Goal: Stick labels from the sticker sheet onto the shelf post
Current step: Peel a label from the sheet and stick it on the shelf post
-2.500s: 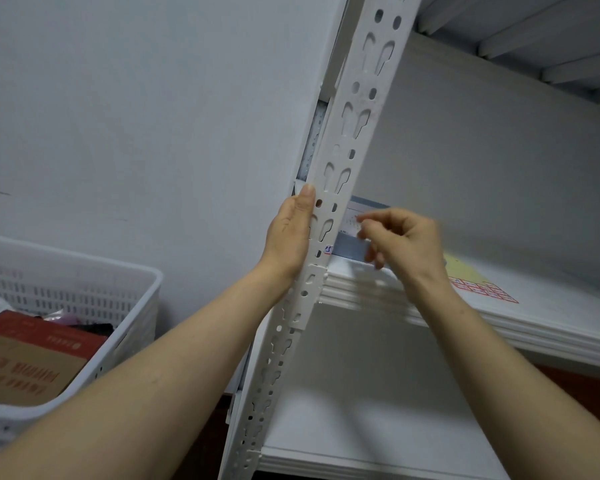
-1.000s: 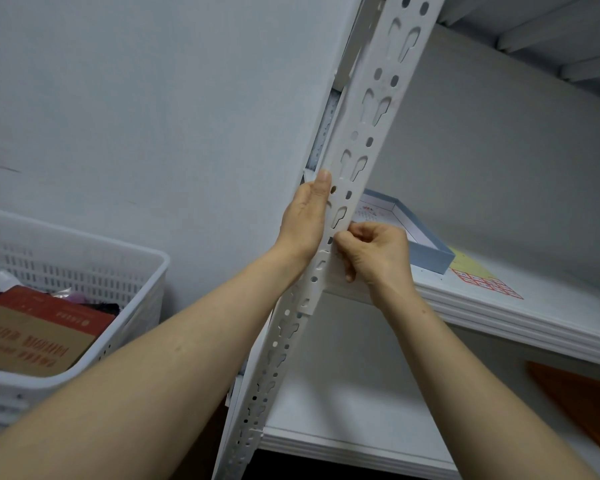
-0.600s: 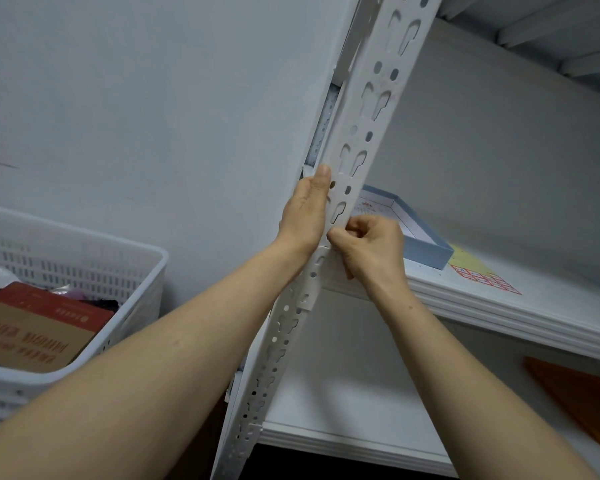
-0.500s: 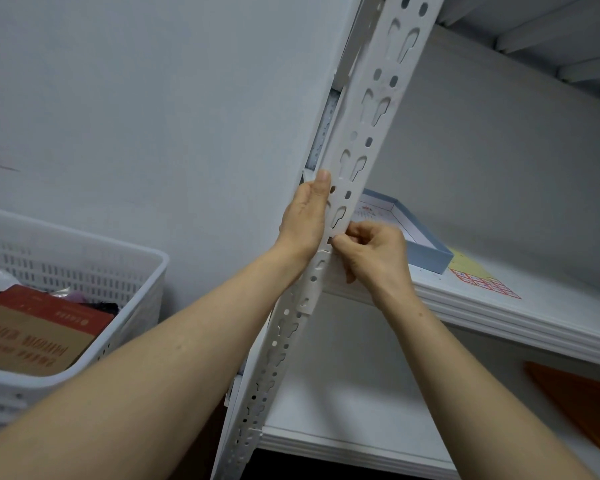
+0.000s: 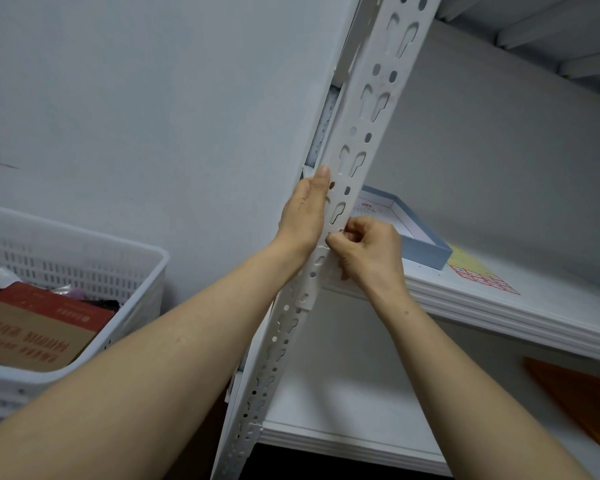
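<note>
The left hand (image 5: 305, 216) lies flat along the left edge of the white shelf post (image 5: 371, 109), fingers straight and pressed together, thumb pointing up. It probably steadies the post so the other hand has something firm to push against. The right hand (image 5: 371, 252) is curled at the post's front face, just below a keyhole slot, with thumb and forefinger pinching a small label (image 5: 341, 231). Only 1 speck of red shows between the fingertips, so I cannot tell whether the label is touching the metal yet.

The sticker sheet (image 5: 478, 275) (yellow, with a red grid of labels) lies flat on the shelf (image 5: 534, 320) to the right, just beside a shallow blue tray (image 5: 430, 249) and within easy reach for the next peel. A white basket (image 5: 84, 244) stands well apart on the left.
</note>
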### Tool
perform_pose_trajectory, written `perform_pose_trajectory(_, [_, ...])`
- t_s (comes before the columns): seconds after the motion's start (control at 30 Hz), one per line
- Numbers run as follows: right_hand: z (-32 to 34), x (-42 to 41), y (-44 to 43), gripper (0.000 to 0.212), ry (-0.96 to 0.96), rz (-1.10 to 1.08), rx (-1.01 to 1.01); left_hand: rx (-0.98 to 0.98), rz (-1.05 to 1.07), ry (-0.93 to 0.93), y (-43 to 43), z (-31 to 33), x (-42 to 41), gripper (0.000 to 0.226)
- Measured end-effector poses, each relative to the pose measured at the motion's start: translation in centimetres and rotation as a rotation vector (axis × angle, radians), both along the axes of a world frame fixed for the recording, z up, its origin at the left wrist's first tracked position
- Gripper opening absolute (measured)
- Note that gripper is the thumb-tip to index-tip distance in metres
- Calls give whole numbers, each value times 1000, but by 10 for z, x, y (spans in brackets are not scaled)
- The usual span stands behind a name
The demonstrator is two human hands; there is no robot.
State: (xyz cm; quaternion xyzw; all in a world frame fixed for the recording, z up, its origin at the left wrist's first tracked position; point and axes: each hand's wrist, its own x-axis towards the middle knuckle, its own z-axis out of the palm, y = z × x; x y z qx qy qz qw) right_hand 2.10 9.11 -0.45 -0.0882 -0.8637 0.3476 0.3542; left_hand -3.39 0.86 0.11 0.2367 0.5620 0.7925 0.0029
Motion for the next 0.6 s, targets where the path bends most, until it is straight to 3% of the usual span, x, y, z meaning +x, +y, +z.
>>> perform_pose_trajectory(0.13, [-3, 15, 2, 12, 20, 53, -182, -6, -22, 5, -2, -1, -1, 40])
perform_pose_trajectory(0.2, [-5, 18, 3, 11, 53, -13, -177, -4, -23, 12, -3, 0, -2, 41])
perform_pose_trajectory(0.6, [6, 11, -14, 23, -85, -357, 267, -9, -29, 2, -3, 0, -2, 44])
